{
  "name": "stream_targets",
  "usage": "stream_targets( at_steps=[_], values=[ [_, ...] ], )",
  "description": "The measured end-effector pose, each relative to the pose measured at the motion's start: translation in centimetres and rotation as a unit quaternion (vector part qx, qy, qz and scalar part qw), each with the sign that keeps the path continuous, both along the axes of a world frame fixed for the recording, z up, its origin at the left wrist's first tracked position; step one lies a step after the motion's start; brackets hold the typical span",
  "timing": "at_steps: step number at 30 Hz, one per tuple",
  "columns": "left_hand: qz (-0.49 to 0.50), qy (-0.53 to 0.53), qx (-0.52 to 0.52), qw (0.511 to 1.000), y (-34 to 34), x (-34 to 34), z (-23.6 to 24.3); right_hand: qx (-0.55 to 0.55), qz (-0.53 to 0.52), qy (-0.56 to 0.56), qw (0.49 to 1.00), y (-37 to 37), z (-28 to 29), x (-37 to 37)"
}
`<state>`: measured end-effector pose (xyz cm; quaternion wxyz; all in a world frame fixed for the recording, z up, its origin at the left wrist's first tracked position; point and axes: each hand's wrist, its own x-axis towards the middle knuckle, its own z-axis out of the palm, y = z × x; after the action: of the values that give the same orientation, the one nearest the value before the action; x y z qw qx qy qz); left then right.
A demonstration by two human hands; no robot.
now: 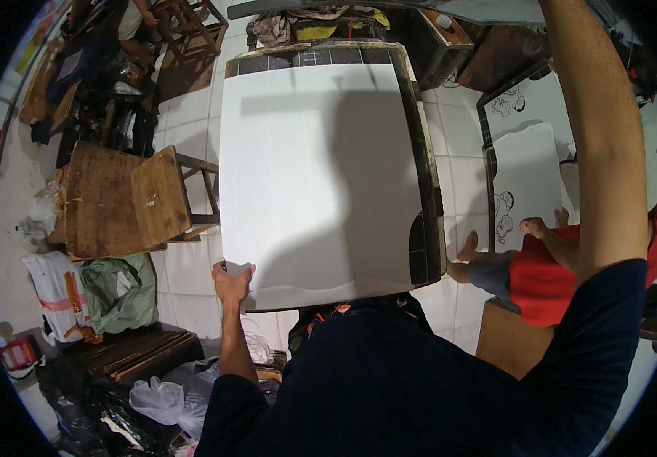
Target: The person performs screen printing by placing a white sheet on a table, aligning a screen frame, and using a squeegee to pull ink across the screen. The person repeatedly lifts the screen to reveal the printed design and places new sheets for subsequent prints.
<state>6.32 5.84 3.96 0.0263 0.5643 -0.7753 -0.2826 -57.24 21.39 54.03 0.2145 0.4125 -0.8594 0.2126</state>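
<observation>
A large white sheet (290, 167) covers most of a dark-framed board (429, 175) in front of me, with my shadow across it. My left hand (233, 283) is at the sheet's near left corner, thumb on top and fingers at the outer edge, closed on it. My bare right forearm rises along the right side and leaves the picture at the top, so the right hand is out of sight. A grey panel (481, 9) crosses the top edge of the view, beyond the board.
A wooden stool (165, 190) and wooden boards stand at left, above bags (119, 293) and plastic wrapping (180, 400). At right, a person in red (546, 278) sits by another board with line drawings (515, 206). Cloths (321, 27) lie beyond my board.
</observation>
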Motion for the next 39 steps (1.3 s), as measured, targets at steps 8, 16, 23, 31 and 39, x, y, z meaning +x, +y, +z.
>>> stream_targets(
  at_steps=[8,16,23,31,39],
  values=[
    [0.020,-0.002,0.019,1.000,-0.8,0.6,-4.7,0.004,-0.058,-0.027,0.998,0.6,-0.7,2.7],
    [-0.066,0.242,-0.051,0.967,2.6,-13.9,6.0,0.035,-0.078,0.001,0.996,6.7,-11.1,9.5],
    [0.214,0.588,0.566,0.537,14.4,-28.1,17.7,-0.008,0.012,0.068,0.998,13.5,-30.1,20.2],
    [0.300,0.332,0.522,0.727,14.5,-22.1,0.9,0.147,0.022,-0.108,0.983,14.7,-45.9,23.6],
    [-0.313,0.189,-0.149,0.919,13.6,-20.3,-3.6,0.229,0.049,-0.163,0.958,12.4,-45.7,19.2]
  ],
)
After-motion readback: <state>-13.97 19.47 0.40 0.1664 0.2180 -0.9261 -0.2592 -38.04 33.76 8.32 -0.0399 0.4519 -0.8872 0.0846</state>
